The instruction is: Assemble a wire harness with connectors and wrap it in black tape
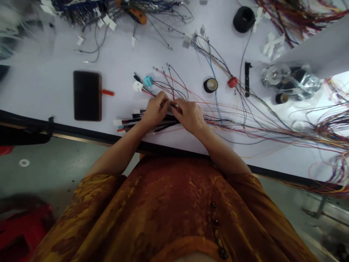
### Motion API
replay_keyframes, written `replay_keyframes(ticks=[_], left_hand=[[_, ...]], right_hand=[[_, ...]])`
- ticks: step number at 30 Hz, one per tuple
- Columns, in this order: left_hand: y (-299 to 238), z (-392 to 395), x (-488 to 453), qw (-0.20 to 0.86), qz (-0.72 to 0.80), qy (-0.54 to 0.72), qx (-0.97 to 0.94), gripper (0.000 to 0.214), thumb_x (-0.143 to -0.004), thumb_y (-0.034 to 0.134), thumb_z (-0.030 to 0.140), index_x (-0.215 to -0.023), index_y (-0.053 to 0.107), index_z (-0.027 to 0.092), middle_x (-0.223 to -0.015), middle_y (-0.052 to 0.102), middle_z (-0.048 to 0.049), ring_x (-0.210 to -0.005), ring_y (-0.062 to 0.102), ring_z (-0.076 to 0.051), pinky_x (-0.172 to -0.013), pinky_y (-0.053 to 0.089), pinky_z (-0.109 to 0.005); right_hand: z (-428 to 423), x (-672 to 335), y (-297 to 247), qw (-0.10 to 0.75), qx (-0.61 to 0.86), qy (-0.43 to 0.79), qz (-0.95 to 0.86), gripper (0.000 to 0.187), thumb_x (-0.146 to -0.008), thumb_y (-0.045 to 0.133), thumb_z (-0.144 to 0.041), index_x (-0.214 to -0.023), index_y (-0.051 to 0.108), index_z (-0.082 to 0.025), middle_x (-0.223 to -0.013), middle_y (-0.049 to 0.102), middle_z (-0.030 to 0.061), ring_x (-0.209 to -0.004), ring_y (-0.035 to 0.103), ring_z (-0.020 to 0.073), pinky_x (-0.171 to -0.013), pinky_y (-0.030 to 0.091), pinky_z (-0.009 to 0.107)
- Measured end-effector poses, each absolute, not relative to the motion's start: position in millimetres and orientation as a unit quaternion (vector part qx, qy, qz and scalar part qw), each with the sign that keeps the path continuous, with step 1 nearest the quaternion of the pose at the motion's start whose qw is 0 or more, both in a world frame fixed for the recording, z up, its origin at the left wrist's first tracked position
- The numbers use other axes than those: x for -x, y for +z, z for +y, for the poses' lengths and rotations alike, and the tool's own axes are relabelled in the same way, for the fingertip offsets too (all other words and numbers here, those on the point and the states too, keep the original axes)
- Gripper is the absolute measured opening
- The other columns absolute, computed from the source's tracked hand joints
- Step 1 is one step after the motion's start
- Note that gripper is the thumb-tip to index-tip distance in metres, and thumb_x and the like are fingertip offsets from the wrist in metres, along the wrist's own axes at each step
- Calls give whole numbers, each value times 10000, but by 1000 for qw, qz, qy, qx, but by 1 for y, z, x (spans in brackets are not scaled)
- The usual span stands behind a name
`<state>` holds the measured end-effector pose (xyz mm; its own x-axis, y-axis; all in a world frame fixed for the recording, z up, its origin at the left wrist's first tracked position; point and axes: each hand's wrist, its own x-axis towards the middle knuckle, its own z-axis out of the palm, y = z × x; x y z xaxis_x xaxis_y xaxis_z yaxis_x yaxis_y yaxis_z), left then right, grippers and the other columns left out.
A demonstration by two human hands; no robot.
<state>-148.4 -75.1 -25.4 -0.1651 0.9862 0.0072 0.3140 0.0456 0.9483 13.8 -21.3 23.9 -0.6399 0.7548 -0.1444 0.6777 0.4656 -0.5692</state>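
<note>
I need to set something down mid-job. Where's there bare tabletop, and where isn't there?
Widest: left of the dark flat device, bordered below by the table's front edge. A smaller patch lies between the orange piece and white connector. Crowded: around the left hand and right hand, and rightward along the wires.

Lit brightly and rather evenly across the pale tabletop (51, 87), with a cool lilac cast, washed almost to white near the tangled wires (323, 127) at the right edge, yet dropping to murky dimness over the floor (62, 160). Shaded only softly around the left hand (157, 109) and right hand (191, 114), with small glints off the clear plastic wrapping (311, 87). Bowed by the wide lens along the table's front edge, smeared toward the corners, and too soft between the fingers for fine detail.
</note>
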Motion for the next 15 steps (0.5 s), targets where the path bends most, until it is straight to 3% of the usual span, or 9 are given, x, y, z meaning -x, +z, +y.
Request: replay_keyframes(ticks=[4, 6, 7, 10, 15], left_hand=[[-23, -73, 150, 346, 623, 438, -548, 209, -931, 537, 337, -776, 434, 242, -776, 659, -27, -690, 578, -161, -651, 454, -309], [-20, -71, 151, 353, 620, 427, -555, 214, -925, 529, 315, -759, 416, 242, -762, 660, -26, -689, 598, -161, -637, 464, -300], [-18, -70, 151, 354, 620, 422, -559, 214, -918, 527, 302, -750, 410, 241, -748, 654, -22, -690, 604, -161, -634, 468, -298], [-12, -68, 148, 345, 623, 403, -575, 185, -901, 518, 264, -744, 422, 236, -708, 628, -10, -677, 603, -162, -642, 472, -304], [7, -68, 158, 319, 628, 350, -617, 115, -895, 532, 282, -797, 529, 223, -710, 625, -17, -665, 589, -180, -658, 463, -326]], right_hand=[[-26, -19, 27, 108, 397, 489, -769, 259, -978, 482, -319, -949, 697, -177, -581, 590, -22, -544, 533, 115, -572, 401, 253], [-24, -23, 24, 136, 391, 553, -723, 211, -948, 519, -331, -965, 670, -184, -573, 582, -42, -488, 500, 91, -520, 395, 231], [-23, -24, 21, 157, 390, 570, -706, 182, -906, 577, -323, -1009, 649, -192, -619, 612, -46, -488, 507, 83, -505, 397, 221], [-15, -19, 10, 230, 394, 609, -648, 326, -786, 690, -301, -1078, 574, -217, -790, 680, -36, -556, 574, 79, -504, 427, 202], [-2, 2, 13, 288, 397, 612, -620, 180, -879, 625, -362, -948, 631, -196, -644, 584, -44, -549, 544, 84, -545, 456, 222]])
